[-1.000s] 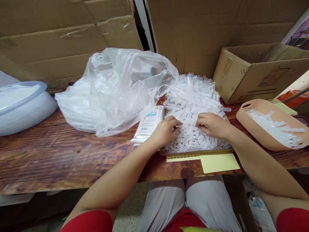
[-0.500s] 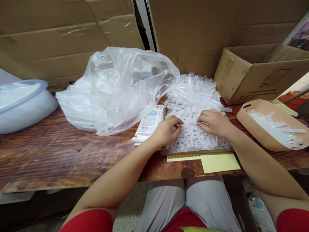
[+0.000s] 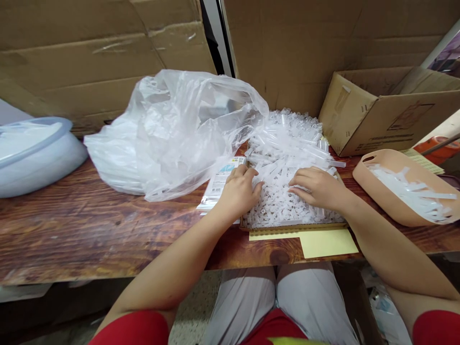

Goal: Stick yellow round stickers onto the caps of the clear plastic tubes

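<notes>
A shallow cardboard tray (image 3: 294,225) is heaped with small white and clear plastic pieces (image 3: 283,206), with longer clear tubes (image 3: 305,149) piled toward its back. My left hand (image 3: 242,188) is over the tray's left edge, beside a stack of printed packets (image 3: 216,188); its fingers are bent and apart, with nothing seen between them. On the right side of the pile rests my right hand (image 3: 314,187), fingers loosely curved and apart, touching the pieces and gripping none that I can see.
A large clear plastic bag (image 3: 172,139) lies left of the tray. A bluish basin (image 3: 36,163) stands far left. To the right are a peach basket (image 3: 395,203) with white strips and an open cardboard box (image 3: 359,115). Yellow paper (image 3: 328,243) lies at the front edge.
My left hand has moved left and slightly up, its thumb and fingers opening. My right hand has shifted slightly left and down, and its fingers have loosened.
</notes>
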The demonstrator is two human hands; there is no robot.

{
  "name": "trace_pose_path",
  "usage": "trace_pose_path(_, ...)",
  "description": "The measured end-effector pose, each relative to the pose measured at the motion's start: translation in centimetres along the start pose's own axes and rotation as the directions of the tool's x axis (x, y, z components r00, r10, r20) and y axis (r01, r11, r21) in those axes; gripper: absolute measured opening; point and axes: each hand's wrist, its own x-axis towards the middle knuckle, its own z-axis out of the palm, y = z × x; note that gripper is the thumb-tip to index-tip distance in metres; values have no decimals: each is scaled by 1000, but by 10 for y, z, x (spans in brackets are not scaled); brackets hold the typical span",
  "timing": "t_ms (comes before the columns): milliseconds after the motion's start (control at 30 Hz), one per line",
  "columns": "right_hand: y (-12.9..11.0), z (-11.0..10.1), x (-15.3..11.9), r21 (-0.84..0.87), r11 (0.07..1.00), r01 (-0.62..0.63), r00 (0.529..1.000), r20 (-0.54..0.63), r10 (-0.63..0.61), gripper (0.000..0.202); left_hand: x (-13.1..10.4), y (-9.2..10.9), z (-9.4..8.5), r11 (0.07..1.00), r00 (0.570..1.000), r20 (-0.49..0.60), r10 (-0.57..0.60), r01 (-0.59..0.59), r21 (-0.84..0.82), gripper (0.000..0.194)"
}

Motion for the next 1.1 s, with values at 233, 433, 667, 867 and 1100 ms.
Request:
trace_pose_path(233, -40, 17, 2, 114, 979, 170, 980, 84, -180, 41, -2, 7, -2, 995, 997, 74, -26, 19, 96, 42)
trace_pose_path(433, -47, 23, 5, 125, 985, 116, 964, 226, -142, 39, -2, 7, -3, 999, 995, 83, -51, 52, -13, 39)
trace_pose_path(667, -32, 20, 3, 121, 983, 136, 975, 162, -154, 26, 2, 11, -12, 950, 983, 149, -105, 143, -277, 37)
trace_pose_path(867, -30, 18, 5, 116, 970, 213, 977, -56, -208, 27, 10, -4, -12, 958, 997, -25, -76, 66, -278, 29)
trace_pose_path(1100, -33, 21, 4, 118, 964, 239, 971, -28, -238, 28, 16, -21, -5, 982, 998, -66, -23, 10, -187, 25)
